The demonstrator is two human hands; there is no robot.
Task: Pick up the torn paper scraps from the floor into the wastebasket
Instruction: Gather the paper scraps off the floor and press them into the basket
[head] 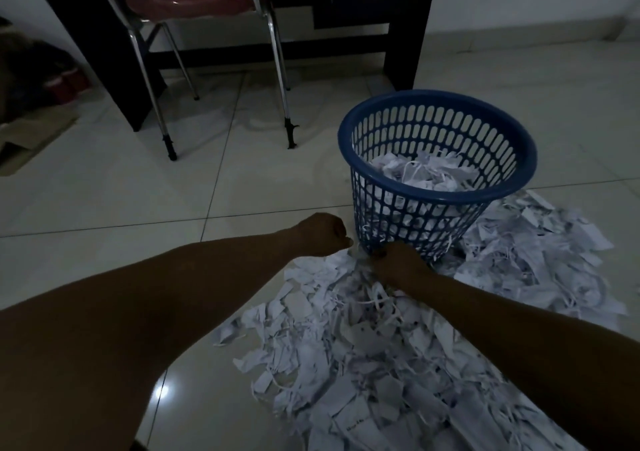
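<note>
Scraps [363,340] lie under both hands; left grip [323,234] fisted, right grip [398,265] unclear.

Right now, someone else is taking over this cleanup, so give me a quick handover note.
Left hand: curled at the pile's edge by the basket's base; contents not visible.
Right hand: down in the paper scraps, gathering; grip unclear.
Blue wastebasket: upright, partly filled.
Done: some scraps binned.
Left: the large pile in front of and to the right of the basket.
</note>
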